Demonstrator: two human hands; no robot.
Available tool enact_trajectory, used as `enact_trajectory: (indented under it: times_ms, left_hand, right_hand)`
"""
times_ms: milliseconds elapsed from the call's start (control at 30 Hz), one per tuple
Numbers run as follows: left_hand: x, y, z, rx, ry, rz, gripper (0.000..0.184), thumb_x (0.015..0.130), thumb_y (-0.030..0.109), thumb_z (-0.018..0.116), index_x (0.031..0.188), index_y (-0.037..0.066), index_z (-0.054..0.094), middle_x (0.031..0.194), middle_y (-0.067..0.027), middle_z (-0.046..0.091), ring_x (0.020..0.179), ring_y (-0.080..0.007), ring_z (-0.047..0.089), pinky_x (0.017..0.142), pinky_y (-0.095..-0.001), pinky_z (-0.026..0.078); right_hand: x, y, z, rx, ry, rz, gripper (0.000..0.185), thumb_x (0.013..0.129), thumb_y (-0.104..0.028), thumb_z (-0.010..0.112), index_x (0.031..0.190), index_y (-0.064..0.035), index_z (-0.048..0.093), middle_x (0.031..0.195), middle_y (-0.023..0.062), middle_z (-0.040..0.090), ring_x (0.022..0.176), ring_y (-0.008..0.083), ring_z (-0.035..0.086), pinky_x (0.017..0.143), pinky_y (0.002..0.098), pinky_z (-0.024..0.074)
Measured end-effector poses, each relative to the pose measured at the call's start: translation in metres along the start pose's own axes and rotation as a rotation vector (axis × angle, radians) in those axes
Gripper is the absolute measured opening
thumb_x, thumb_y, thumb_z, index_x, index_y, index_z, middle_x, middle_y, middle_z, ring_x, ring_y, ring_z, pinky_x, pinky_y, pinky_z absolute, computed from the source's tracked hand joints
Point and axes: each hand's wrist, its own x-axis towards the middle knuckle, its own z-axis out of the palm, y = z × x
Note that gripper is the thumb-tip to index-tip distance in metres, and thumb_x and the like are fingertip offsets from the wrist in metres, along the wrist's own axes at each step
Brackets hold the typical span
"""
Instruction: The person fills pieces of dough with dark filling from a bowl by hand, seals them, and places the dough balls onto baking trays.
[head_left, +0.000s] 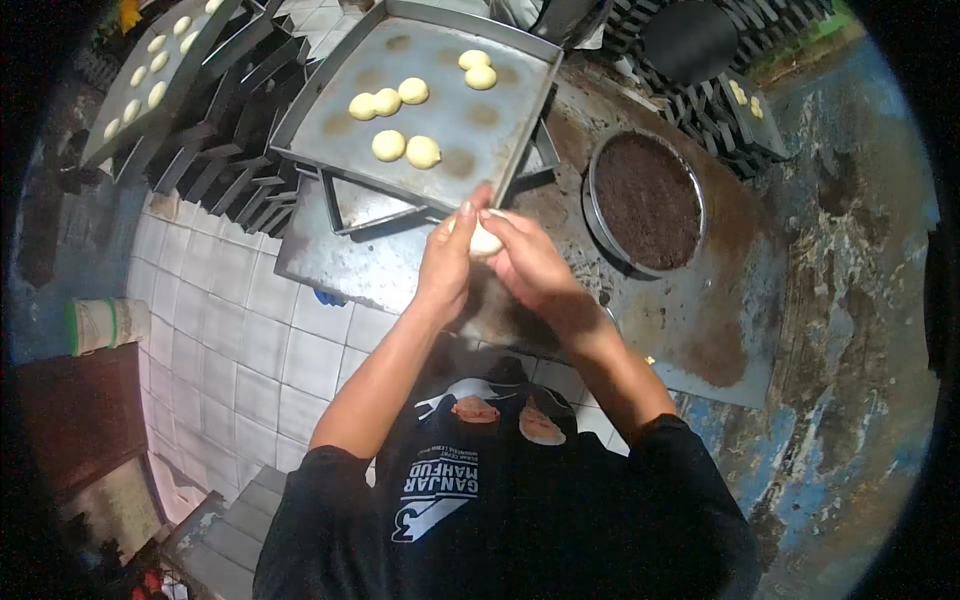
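Observation:
Between both my hands, over the near edge of a metal baking tray, is a pale dough ball (485,240). My left hand (446,258) is closed around its left side, thumb on top. From the right, the fingers and thumb of my right hand (528,258) press on the same dough; part of it is hidden by the fingers. Several round dough balls (389,146) lie on the baking tray (330,165), some touching one another. To the right of my hands stands a round metal bowl (594,215) filled with dark brown crumbly filling (650,195).
Beneath the tray sits another metal tray (345,205) on a stained metal table (700,330). Stacked trays (230,150) rise at the left, the top one (165,45) bearing several dough pieces. More stacked trays (690,110) stand at the upper right. A white-and-green tub (95,327) is far left.

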Motion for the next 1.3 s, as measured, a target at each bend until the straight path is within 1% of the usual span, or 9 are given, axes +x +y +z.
enact_trajectory:
  times_ms: [167, 300, 633, 733, 767, 867, 1000, 1133, 1300]
  left_hand:
    - [0.031, 0.047, -0.068, 0.213, 0.169, 0.153, 0.055, 0.102, 0.017, 0.058, 0.151, 0.004, 0.040, 0.147, -0.0131, 0.050, 0.129, -0.0220, 0.054, 0.107, -0.0331, 0.043]
    - [0.021, 0.073, -0.138, 0.227, 0.336, 0.151, 0.044, 0.102, 0.013, 0.056, 0.143, 0.000, 0.048, 0.137, -0.0142, 0.058, 0.119, -0.0199, 0.059, 0.104, -0.0325, 0.045]
    - [0.013, 0.087, -0.213, 0.442, 0.490, 0.109, 0.040, 0.103, 0.014, 0.051, 0.138, -0.006, 0.051, 0.128, -0.0151, 0.061, 0.123, -0.0227, 0.057, 0.107, -0.0325, 0.042]
    - [0.011, 0.091, -0.205, 0.319, 0.398, 0.185, 0.036, 0.102, 0.016, 0.056, 0.132, -0.004, 0.056, 0.126, -0.0128, 0.063, 0.123, -0.0194, 0.056, 0.109, -0.0326, 0.040]
    - [0.009, 0.091, -0.203, 0.304, 0.400, 0.195, 0.036, 0.102, 0.016, 0.056, 0.131, -0.004, 0.056, 0.125, -0.0124, 0.063, 0.120, -0.0187, 0.057, 0.107, -0.0322, 0.041]
    - [0.006, 0.082, -0.193, 0.353, 0.361, 0.231, 0.033, 0.101, 0.015, 0.056, 0.129, -0.002, 0.058, 0.120, -0.0110, 0.065, 0.112, -0.0170, 0.061, 0.100, -0.0309, 0.046]
    - [0.003, 0.070, -0.161, 0.401, 0.351, 0.221, 0.032, 0.100, 0.017, 0.056, 0.126, -0.002, 0.061, 0.112, -0.0119, 0.069, 0.099, -0.0161, 0.063, 0.092, -0.0302, 0.049]
    - [0.001, 0.029, -0.099, 0.433, 0.484, 0.380, 0.047, 0.103, 0.018, 0.053, 0.142, -0.005, 0.045, 0.127, -0.0163, 0.060, 0.108, -0.0196, 0.060, 0.095, -0.0307, 0.049]
    - [-0.036, -0.012, -0.001, 0.142, 0.225, 0.014, 0.035, 0.108, 0.031, 0.046, 0.116, -0.001, 0.058, 0.097, -0.0052, 0.061, 0.088, -0.0126, 0.057, 0.077, -0.0296, 0.048]
  right_hand:
    - [0.136, 0.001, -0.002, -1.320, 0.438, -0.531, 0.045, 0.096, -0.024, 0.062, 0.130, 0.0042, 0.051, 0.127, 0.0255, 0.058, 0.114, 0.0371, 0.059, 0.096, 0.0474, 0.0451]
    - [0.180, 0.021, 0.000, -1.834, 0.198, -0.242, 0.054, 0.095, -0.020, 0.057, 0.136, 0.0107, 0.043, 0.146, 0.0314, 0.039, 0.137, 0.0477, 0.035, 0.112, 0.0539, 0.0310]
    - [0.213, 0.043, -0.030, -1.952, 0.038, -0.286, 0.058, 0.103, -0.027, 0.037, 0.151, 0.0051, 0.033, 0.164, 0.0243, 0.017, 0.151, 0.0394, 0.020, 0.123, 0.0473, 0.0180]
    - [0.216, -0.022, -0.015, -1.159, -0.090, 0.211, 0.059, 0.103, -0.029, 0.040, 0.154, 0.0004, 0.034, 0.166, 0.0152, 0.022, 0.151, 0.0287, 0.026, 0.124, 0.0406, 0.0174]
    - [0.212, -0.047, 0.013, -0.790, 0.029, 0.286, 0.063, 0.100, -0.041, 0.052, 0.149, -0.0014, 0.045, 0.155, 0.0136, 0.043, 0.139, 0.0226, 0.043, 0.117, 0.0373, 0.0312]
    - [0.232, -0.026, 0.002, -1.162, 0.118, 0.052, 0.045, 0.095, -0.035, 0.063, 0.124, -0.0008, 0.066, 0.123, 0.0179, 0.067, 0.119, 0.0256, 0.060, 0.106, 0.0399, 0.0424]
    - [0.206, 0.014, 0.037, -1.801, -0.013, -0.427, 0.026, 0.088, -0.019, 0.063, 0.101, 0.0021, 0.070, 0.095, 0.0253, 0.067, 0.098, 0.0429, 0.063, 0.088, 0.0517, 0.0482]
    - [0.096, 0.006, 0.072, -1.324, 0.203, -0.588, 0.026, 0.087, -0.016, 0.065, 0.105, 0.0025, 0.070, 0.094, 0.0245, 0.067, 0.097, 0.0437, 0.064, 0.088, 0.0496, 0.0500]
    - [-0.048, 0.010, 0.034, -1.100, 0.317, -0.709, 0.029, 0.086, -0.014, 0.070, 0.110, 0.0023, 0.066, 0.107, 0.0223, 0.064, 0.096, 0.0384, 0.065, 0.087, 0.0437, 0.0511]
